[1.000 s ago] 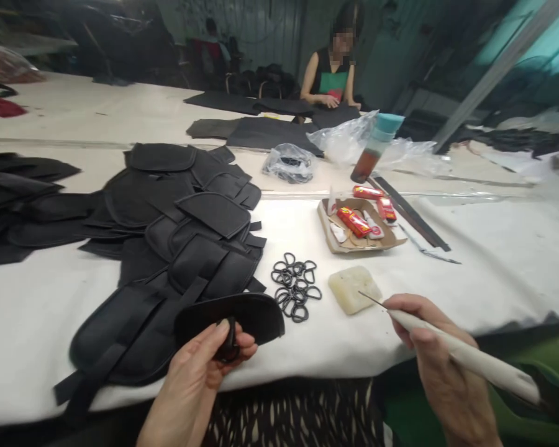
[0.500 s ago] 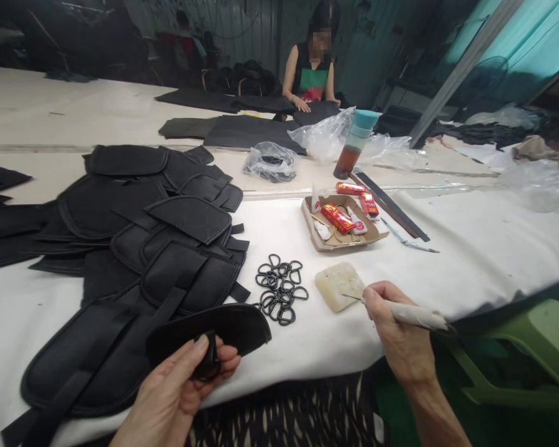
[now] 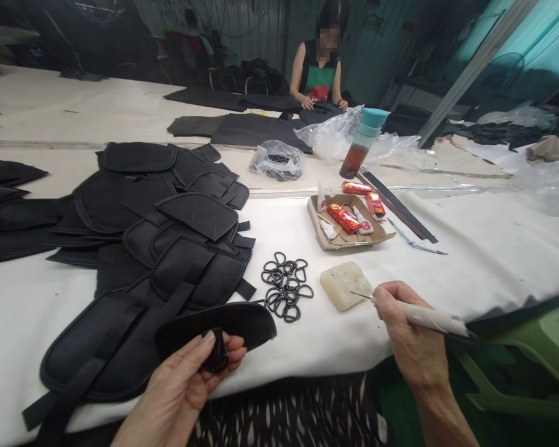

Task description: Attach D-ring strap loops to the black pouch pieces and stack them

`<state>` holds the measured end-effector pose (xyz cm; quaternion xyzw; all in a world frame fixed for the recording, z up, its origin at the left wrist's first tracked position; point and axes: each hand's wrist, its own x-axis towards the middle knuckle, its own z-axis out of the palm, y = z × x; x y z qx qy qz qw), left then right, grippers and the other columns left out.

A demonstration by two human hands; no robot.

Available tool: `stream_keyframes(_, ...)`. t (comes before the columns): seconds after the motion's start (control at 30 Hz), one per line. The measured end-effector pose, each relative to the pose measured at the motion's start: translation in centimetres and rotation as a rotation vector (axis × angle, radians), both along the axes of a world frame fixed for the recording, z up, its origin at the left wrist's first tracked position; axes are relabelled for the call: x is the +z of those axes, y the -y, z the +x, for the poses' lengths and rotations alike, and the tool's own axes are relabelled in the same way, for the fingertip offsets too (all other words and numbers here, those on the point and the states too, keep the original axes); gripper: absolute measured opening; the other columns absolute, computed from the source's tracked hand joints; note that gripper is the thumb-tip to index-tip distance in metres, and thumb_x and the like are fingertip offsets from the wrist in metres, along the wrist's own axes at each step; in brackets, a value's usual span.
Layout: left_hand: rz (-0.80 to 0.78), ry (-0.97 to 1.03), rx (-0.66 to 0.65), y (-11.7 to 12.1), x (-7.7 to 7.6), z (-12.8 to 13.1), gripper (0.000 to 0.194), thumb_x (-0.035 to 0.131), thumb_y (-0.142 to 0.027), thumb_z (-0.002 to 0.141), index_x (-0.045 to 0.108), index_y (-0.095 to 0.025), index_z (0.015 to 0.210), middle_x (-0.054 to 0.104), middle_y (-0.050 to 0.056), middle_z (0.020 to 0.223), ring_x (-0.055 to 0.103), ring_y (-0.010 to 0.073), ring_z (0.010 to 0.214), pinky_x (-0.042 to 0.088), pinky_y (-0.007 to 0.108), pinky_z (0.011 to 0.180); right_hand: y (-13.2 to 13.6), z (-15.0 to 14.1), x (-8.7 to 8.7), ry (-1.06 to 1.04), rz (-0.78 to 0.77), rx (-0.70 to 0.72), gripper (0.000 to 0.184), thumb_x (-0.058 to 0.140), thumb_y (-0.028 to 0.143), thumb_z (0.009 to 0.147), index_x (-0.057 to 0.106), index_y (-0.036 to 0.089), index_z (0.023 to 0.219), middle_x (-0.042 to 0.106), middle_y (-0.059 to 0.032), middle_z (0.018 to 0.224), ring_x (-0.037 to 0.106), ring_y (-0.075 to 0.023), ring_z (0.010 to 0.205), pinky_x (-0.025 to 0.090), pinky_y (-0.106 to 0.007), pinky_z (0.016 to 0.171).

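My left hand (image 3: 193,372) is closed on a black padded piece (image 3: 256,326), pinching its folded strap between thumb and fingers above the table's near edge. In my right hand (image 3: 407,329) is an awl-like tool (image 3: 431,318) with a pale wrapped handle and a thin metal tip. That tip lies over a yellowish wax-like block (image 3: 342,282); whether it touches cannot be made out. Between the hands a loose heap of black D-rings (image 3: 286,292) rests on the white cloth. A pile of black padded pieces with straps (image 3: 181,267) spreads out left of the rings.
Beyond the block stands a cardboard tray (image 3: 349,242) with red boxes and small tubes. Farther back are a bottle of brown liquid (image 3: 356,155), a bagged bundle (image 3: 277,161) and dark strips (image 3: 398,205). A co-worker (image 3: 319,74) handles black sheets across the table. A green stool (image 3: 545,354) stands right.
The view has shifted slightly, so the scene sits farther right. Both my hands keep their grips and nearly the same pose. The co-worker's hands have moved on the black material.
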<state>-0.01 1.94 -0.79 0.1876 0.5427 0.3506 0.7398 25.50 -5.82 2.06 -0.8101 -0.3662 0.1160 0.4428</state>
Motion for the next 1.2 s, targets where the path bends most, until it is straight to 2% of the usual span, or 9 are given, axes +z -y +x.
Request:
stream_keyframes(0.13, 0.004, 0.053, -0.012, 0.0, 0.4, 0.1, 0.012, 0.072, -0.019, 0.071, 0.073, -0.008, 0.074, 0.074, 0.014, 0.08, 0.07, 0.0221, 0.075, 0.056, 0.032, 0.078, 1.0, -0.8, 0.5, -0.151, 0.088, -0.039, 0.031, 0.054, 0.048, 0.081, 0.053, 0.021, 0.065, 0.043, 0.0019, 0.054, 0.038, -0.0144, 0.053, 0.03, -0.026, 0.046)
stream_keyframes(0.23, 0.028, 0.126, -0.015, 0.3, 0.6, 0.0, 0.012, 0.074, -0.02, 0.069, 0.073, -0.009, 0.073, 0.074, 0.013, 0.079, 0.069, 0.0214, 0.077, 0.055, 0.031, 0.077, 1.2, -2.0, 0.2, -0.401, 0.143, 0.087, 0.026, 0.054, 0.044, 0.081, 0.055, 0.022, 0.066, 0.045, 0.0002, 0.055, 0.042, -0.0151, 0.052, 0.032, -0.025, 0.042)
stream_keyframes(0.37, 0.028, 0.217, -0.034, 0.5, 0.4, -0.3, 0.013, 0.072, -0.022, 0.072, 0.073, -0.009, 0.075, 0.074, 0.012, 0.083, 0.068, 0.0208, 0.08, 0.052, 0.031, 0.08, 0.2, -4.9, -0.2, -0.74, 0.136, 0.246, 0.022, 0.057, 0.043, 0.078, 0.058, 0.023, 0.071, 0.047, 0.0003, 0.053, 0.042, -0.0139, 0.051, 0.032, -0.021, 0.04)
stream_keyframes(0.47, 0.038, 0.237, -0.075, 0.5, 0.2, -0.6, 0.017, 0.07, -0.024, 0.075, 0.074, -0.008, 0.079, 0.073, 0.013, 0.086, 0.068, 0.0194, 0.08, 0.051, 0.029, 0.079, -0.9, -7.4, -0.5, -0.857, 0.116, 0.362, 0.026, 0.059, 0.047, 0.077, 0.057, 0.021, 0.07, 0.047, 0.0013, 0.053, 0.039, -0.0117, 0.048, 0.031, -0.021, 0.041)
stream_keyframes(0.6, 0.058, 0.272, -0.107, 0.6, 0.1, -0.8, 0.019, 0.068, -0.024, 0.076, 0.074, -0.007, 0.082, 0.073, 0.013, 0.087, 0.067, 0.0191, 0.08, 0.05, 0.027, 0.077, -1.9, -9.7, -1.2, -0.839, 0.101, 0.423, 0.028, 0.06, 0.048, 0.077, 0.057, 0.021, 0.071, 0.049, 0.0022, 0.055, 0.039, -0.0108, 0.049, 0.03, -0.022, 0.044)
stream_keyframes(0.8, 0.07, 0.303, -0.114, 0.6, -0.2, -1.0, 0.018, 0.067, -0.025, 0.076, 0.074, -0.009, 0.082, 0.074, 0.012, 0.086, 0.067, 0.0196, 0.082, 0.05, 0.028, 0.078, -2.6, -10.7, -2.4, -0.771, 0.063, 0.474, 0.028, 0.058, 0.048, 0.079, 0.057, 0.02, 0.073, 0.05, 0.0027, 0.056, 0.039, -0.0113, 0.049, 0.031, -0.022, 0.044)
stream_keyframes(1.0, 0.089, 0.319, -0.126, 0.7, -0.4, -1.1, 0.02, 0.065, -0.025, 0.078, 0.074, -0.009, 0.083, 0.074, 0.011, 0.086, 0.066, 0.0192, 0.083, 0.049, 0.029, 0.08, -3.2, -11.2, -2.3, -0.64, 0.044, 0.49, 0.029, 0.055, 0.047, 0.081, 0.057, 0.02, 0.071, 0.05, 0.0024, 0.058, 0.042, -0.013, 0.053, 0.034, -0.024, 0.048)
stream_keyframes(1.2, 0.082, 0.327, -0.118, 0.7, -0.7, -1.1, 0.019, 0.065, -0.026, 0.078, 0.074, -0.009, 0.084, 0.074, 0.012, 0.085, 0.066, 0.0186, 0.081, 0.047, 0.029, 0.081, -3.5, -12.0, -2.0, -0.606, 0.051, 0.5, 0.028, 0.054, 0.046, 0.081, 0.055, 0.021, 0.068, 0.048, 0.0035, 0.054, 0.044, -0.0133, 0.053, 0.036, -0.025, 0.052)
